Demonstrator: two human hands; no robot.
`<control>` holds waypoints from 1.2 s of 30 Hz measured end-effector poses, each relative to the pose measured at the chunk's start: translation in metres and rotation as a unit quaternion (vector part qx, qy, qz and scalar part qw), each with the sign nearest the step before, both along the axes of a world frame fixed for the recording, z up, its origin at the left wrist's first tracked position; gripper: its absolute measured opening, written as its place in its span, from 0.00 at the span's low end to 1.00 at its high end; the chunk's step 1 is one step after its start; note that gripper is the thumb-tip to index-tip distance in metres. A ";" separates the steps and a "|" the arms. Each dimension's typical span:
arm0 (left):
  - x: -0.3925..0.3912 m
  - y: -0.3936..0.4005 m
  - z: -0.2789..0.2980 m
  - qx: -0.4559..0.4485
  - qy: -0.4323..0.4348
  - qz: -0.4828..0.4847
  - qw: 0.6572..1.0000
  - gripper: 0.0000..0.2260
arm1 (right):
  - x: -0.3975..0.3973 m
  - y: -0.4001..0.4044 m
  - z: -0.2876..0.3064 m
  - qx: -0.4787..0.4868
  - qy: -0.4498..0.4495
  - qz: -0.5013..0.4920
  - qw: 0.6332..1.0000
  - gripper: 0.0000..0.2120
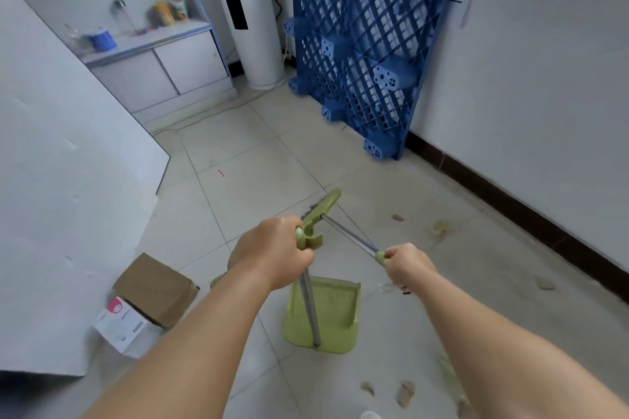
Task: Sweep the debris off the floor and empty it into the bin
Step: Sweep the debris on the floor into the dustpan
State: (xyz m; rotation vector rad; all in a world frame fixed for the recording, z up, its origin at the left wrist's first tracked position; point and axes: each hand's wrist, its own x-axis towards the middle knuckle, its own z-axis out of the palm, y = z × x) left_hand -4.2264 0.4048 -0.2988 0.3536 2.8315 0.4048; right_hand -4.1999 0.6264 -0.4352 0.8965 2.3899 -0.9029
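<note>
My left hand (272,253) grips the green top of the dustpan handle. The green dustpan (335,313) stands upright on the tiled floor below it, on a grey metal pole. My right hand (406,265) grips the green end of the broom handle (350,236), a thin metal rod that runs up and left to the green broom head (323,206). Brown debris (405,393) lies on the floor near the bottom edge. More debris scraps (440,230) lie to the right of the broom. No bin is in view.
A blue plastic pallet (367,44) leans against the right wall. A white board (68,180) stands on the left. A cardboard box (153,286) and a white carton (122,326) lie at its foot. A white cabinet (163,65) and a tall white air conditioner (255,17) stand at the back.
</note>
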 end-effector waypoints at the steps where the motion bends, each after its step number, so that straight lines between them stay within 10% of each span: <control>1: -0.015 0.008 -0.002 -0.003 -0.002 0.003 1.000 0.03 | -0.024 0.003 -0.005 0.007 -0.002 0.016 1.000 0.14; 17: -0.125 0.085 -0.050 -0.039 -0.012 -0.011 0.999 0.05 | -0.169 0.087 -0.095 0.042 -0.061 0.025 0.997 0.12; 36: -0.061 0.151 -0.036 -0.006 0.010 -0.131 0.991 0.04 | 0.073 0.182 -0.074 0.000 -0.125 -0.250 0.960 0.15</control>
